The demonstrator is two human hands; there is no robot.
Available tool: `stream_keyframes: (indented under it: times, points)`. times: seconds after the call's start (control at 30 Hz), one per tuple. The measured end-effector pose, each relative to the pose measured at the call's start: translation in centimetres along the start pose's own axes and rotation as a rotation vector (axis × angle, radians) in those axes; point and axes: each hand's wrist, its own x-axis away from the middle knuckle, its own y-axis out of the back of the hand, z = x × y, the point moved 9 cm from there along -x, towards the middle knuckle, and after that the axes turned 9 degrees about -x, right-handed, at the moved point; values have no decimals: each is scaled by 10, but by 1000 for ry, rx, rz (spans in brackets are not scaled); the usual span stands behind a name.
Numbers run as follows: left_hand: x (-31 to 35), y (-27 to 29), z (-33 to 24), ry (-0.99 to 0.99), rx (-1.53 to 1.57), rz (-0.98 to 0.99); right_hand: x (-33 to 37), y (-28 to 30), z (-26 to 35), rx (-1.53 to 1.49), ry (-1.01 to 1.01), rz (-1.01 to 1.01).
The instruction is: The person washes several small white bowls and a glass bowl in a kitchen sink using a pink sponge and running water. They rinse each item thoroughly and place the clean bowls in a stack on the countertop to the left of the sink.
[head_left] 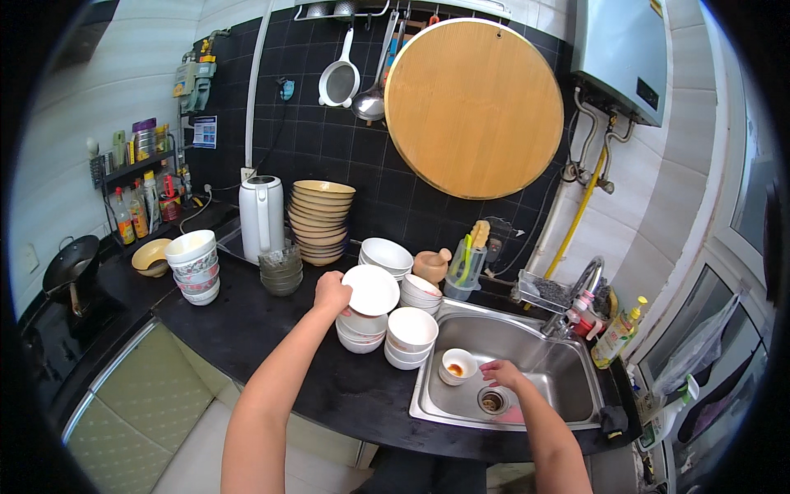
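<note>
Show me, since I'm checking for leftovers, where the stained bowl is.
In the head view, the stained bowl sits in the sink, toward its left, just left of the right hand.

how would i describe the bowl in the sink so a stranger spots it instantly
Find the rectangular stainless-steel sink in the black countertop. In its left part, just left of the person's right hand, sits a small, round white bowl. The orange-brown patch inside sets it apart from the stacked white bowls on the countertop beside the sink.

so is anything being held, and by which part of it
The left hand grips a white bowl by its left rim; the right hand, over the sink, seems empty.
</note>
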Motion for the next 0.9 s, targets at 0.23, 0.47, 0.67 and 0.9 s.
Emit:
stream_keyframes:
  times: [0.23, 0.47, 0.67, 0.9]
  points:
    - [-7, -10, 36, 166, -136, 158, -19, -15, -7, -23, -42, 31]
    - [-15, -23, 28, 69, -318, 162, -50, -9, -28, 31, -24, -24]
    - [-21, -17, 35, -62, -642, 63, -79, -21, -30, 677, 237, -151]
    - [-6, 1, 1, -231, -464, -189, -101, -52, -55, 955, 224, 62]
